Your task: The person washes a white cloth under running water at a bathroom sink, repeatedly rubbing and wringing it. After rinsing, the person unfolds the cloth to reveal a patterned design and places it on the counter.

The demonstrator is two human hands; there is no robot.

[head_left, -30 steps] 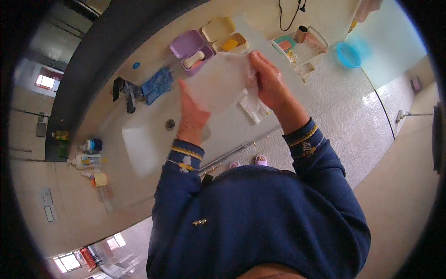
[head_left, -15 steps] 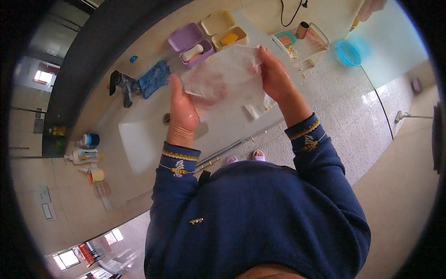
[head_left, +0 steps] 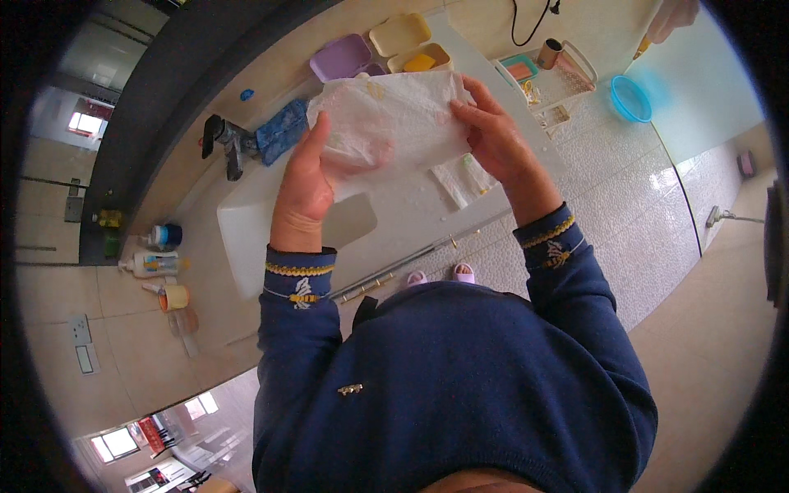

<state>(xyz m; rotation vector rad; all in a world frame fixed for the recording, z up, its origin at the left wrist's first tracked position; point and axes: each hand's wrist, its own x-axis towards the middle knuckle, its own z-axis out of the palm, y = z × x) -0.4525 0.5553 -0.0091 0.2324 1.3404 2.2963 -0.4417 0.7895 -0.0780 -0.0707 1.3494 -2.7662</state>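
Observation:
Stretched between my two hands is a thin, damp-looking white paper towel (head_left: 403,107), creased and partly see-through. My left hand (head_left: 306,185) grips its left end with the thumb on top, and its fingers show faintly through from beneath. At the right end my right hand (head_left: 500,144) pinches the sheet between thumb and fingers. Both hands are raised over the white sink (head_left: 240,238). Below the right hand, on the counter edge, lies a folded white cloth or paper (head_left: 460,182) with small coloured marks.
Behind the towel sit a purple soap box (head_left: 339,57) and a cream soap box (head_left: 400,34), both with lids up. A dark faucet (head_left: 230,144) with a blue cloth (head_left: 281,130) stands left. Bottles (head_left: 152,264) line the left end; a basket (head_left: 575,76) and blue basin (head_left: 630,99) are right.
The towel is spread wider and flatter, its face turned more toward me. My left hand has shifted slightly left and up, and the view has moved a little.

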